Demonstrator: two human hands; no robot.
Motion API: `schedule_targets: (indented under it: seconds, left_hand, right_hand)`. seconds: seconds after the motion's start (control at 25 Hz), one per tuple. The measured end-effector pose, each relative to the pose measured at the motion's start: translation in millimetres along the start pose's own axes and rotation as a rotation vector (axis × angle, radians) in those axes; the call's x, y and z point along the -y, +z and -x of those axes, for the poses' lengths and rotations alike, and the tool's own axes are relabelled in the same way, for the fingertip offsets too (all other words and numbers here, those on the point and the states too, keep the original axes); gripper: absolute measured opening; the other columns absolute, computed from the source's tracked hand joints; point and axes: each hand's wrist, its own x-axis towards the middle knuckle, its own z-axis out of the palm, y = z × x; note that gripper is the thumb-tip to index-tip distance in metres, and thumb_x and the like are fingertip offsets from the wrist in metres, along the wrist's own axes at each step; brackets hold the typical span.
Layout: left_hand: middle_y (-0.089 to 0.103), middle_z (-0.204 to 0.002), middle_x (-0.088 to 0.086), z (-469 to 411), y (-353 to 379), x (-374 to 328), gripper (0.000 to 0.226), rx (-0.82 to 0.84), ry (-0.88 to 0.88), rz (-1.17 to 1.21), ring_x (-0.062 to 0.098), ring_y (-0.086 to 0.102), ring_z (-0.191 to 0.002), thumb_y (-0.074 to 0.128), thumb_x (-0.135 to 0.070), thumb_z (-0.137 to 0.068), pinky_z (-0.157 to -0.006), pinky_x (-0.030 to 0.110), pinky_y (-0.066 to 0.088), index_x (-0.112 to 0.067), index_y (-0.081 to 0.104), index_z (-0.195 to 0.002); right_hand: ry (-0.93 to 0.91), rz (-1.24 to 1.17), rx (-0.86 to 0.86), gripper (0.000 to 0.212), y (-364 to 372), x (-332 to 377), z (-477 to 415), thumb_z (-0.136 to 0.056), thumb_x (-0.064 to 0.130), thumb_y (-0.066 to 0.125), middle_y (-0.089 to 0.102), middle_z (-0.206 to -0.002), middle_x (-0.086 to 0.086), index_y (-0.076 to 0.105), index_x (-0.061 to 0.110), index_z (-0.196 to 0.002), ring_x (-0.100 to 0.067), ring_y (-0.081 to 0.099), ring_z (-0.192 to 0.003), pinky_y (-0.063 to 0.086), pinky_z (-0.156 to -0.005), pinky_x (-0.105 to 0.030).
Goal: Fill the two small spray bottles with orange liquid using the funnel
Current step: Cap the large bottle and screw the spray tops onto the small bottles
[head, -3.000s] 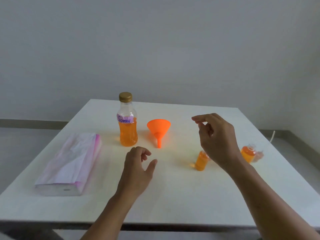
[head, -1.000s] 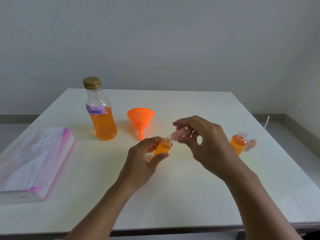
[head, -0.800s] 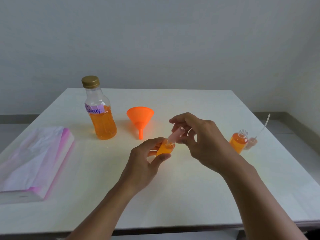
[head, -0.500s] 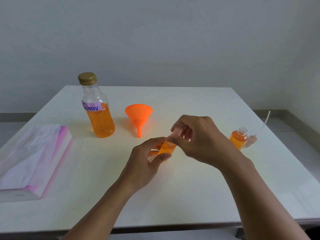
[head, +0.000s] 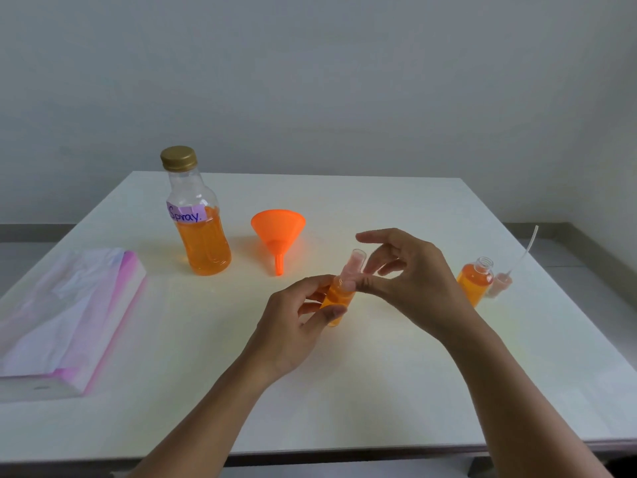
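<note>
White table point(head: 344, 391), wall behind. Far left: pink-and-white pack point(head: 65, 315) lies flat near the table's left edge. Right of it, towards the back, the big bottle point(head: 200, 229) stands upright with its gold lid on, a label reading "Spray." and orange liquid to about the label line. Just right of that is the orange funnel point(head: 278, 232), wide mouth up and tilted towards the back, spout pointing at the camera, touching nothing else.

Centre, in front of the funnel: left hand point(head: 293, 326) grips the spray bottle point(head: 336, 298), fingers and thumb curled round its body. The bottle is full of orange, held above the table, top leaning up and to the right. A clear pinkish cap point(head: 353, 267) sits on its top.

Right hand point(head: 410, 281) comes in from the right. Its thumb tip touches the cap's base, the index finger is stretched out above the cap, and the other fingers are loosely bent beside it. Cannot tell whether it really pinches the cap.

Right side: second spray bottle point(head: 475, 282) stands on the table, partly behind the right wrist, neck open, orange inside. Its sprayer point(head: 501, 282) lies just beside it, thin tube pointing up and to the right.
</note>
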Motion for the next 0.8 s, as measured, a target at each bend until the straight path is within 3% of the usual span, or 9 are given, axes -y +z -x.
schedule_targets:
  seconds: [0.04, 0.12, 0.2, 0.28, 0.36, 0.4, 0.52, 0.68, 0.8]
  left_hand:
    - [0.068, -0.116, -0.015, 0, -1, 0, 0.045, -0.001, 0.0, 0.001, 0.006, 0.065, -0.107, 0.066, -0.045, -0.082, -0.095, 0.032, 0.055, -0.032, 0.063, -0.126]
    - [0.068, -0.117, -0.014, 1, -3, 2, 0.048, 0.0, 0.003, 0.007, 0.009, 0.065, -0.108, 0.066, -0.047, -0.082, -0.095, 0.034, 0.056, -0.031, 0.062, -0.127]
    - [0.068, -0.117, -0.014, 1, -4, 2, 0.046, 0.009, 0.006, 0.016, 0.009, 0.065, -0.108, 0.067, -0.045, -0.083, -0.094, 0.032, 0.056, -0.031, 0.062, -0.127]
    - [0.068, -0.116, -0.016, 1, -4, 2, 0.042, 0.018, 0.001, 0.03, 0.005, 0.064, -0.108, 0.067, -0.043, -0.084, -0.092, 0.024, 0.055, -0.032, 0.062, -0.125]
    - [0.068, -0.112, -0.019, 2, -3, 0, 0.037, 0.02, -0.005, 0.052, -0.002, 0.062, -0.106, 0.068, -0.041, -0.086, -0.086, 0.014, 0.054, -0.036, 0.063, -0.122]
    - [0.068, -0.111, -0.019, 1, -3, -1, 0.035, 0.023, -0.007, 0.063, -0.003, 0.062, -0.106, 0.068, -0.04, -0.086, -0.085, 0.012, 0.053, -0.037, 0.063, -0.121]
    - [0.068, -0.112, -0.017, 0, -4, -1, 0.035, 0.046, -0.011, 0.085, 0.004, 0.063, -0.108, 0.068, -0.04, -0.088, -0.086, 0.017, 0.055, -0.035, 0.063, -0.122]
    - [0.069, -0.112, -0.018, 2, -3, -3, 0.039, 0.097, -0.033, 0.105, 0.005, 0.065, -0.107, 0.066, -0.048, -0.086, -0.092, 0.03, 0.057, -0.037, 0.061, -0.122]
    - [0.069, -0.117, -0.017, 1, -4, -4, 0.043, 0.128, -0.056, 0.166, 0.006, 0.064, -0.111, 0.067, -0.051, -0.085, -0.097, 0.035, 0.054, -0.037, 0.058, -0.125]
  right_hand:
    - [-0.011, 0.008, 0.007, 0.073, -1, -1, -1, -0.063, 0.058, 0.082, 0.072, -0.102, 0.019, 0.062, 0.035, -0.13, 0.001, 0.068, -0.099, 0.057, -0.083, -0.016]
    - [-0.008, -0.088, 0.083, 0.071, -1, -2, -2, -0.072, 0.045, 0.083, 0.069, -0.119, 0.023, 0.057, 0.032, -0.138, 0.004, 0.065, -0.112, 0.055, -0.091, -0.015]
    - [0.008, -0.148, 0.114, 0.061, 3, 2, 1, -0.08, 0.03, 0.082, 0.075, -0.112, 0.019, 0.059, 0.029, -0.137, 0.003, 0.068, -0.108, 0.055, -0.094, -0.017]
    - [0.022, -0.06, 0.016, 0.057, 9, 1, 2, -0.071, 0.05, 0.082, 0.074, -0.096, 0.016, 0.065, 0.035, -0.123, -0.001, 0.069, -0.096, 0.055, -0.09, -0.02]
    - [0.04, 0.02, 0.006, 0.065, 11, 2, 3, -0.062, 0.066, 0.076, 0.069, -0.101, 0.019, 0.064, 0.039, -0.12, -0.001, 0.065, -0.097, 0.055, -0.088, -0.022]
    - [0.043, -0.021, 0.043, 0.067, 10, 1, 3, -0.067, 0.061, 0.077, 0.069, -0.109, 0.02, 0.062, 0.037, -0.127, 0.001, 0.065, -0.103, 0.055, -0.093, -0.022]
    - [0.038, -0.172, 0.151, 0.054, 7, 2, 2, -0.086, 0.035, 0.076, 0.074, -0.114, 0.02, 0.06, 0.03, -0.137, 0.003, 0.065, -0.115, 0.05, -0.103, -0.026]
    - [0.068, -0.048, -0.006, 0.046, 12, 0, 1, -0.069, 0.061, 0.078, 0.076, -0.095, 0.016, 0.075, 0.037, -0.108, 0.003, 0.068, -0.096, 0.048, -0.088, -0.02]
    - [0.086, -0.131, 0.091, 0.052, 7, -2, 1, -0.075, 0.059, 0.074, 0.075, -0.112, 0.019, 0.071, 0.035, -0.121, 0.003, 0.066, -0.11, 0.05, -0.1, -0.033]
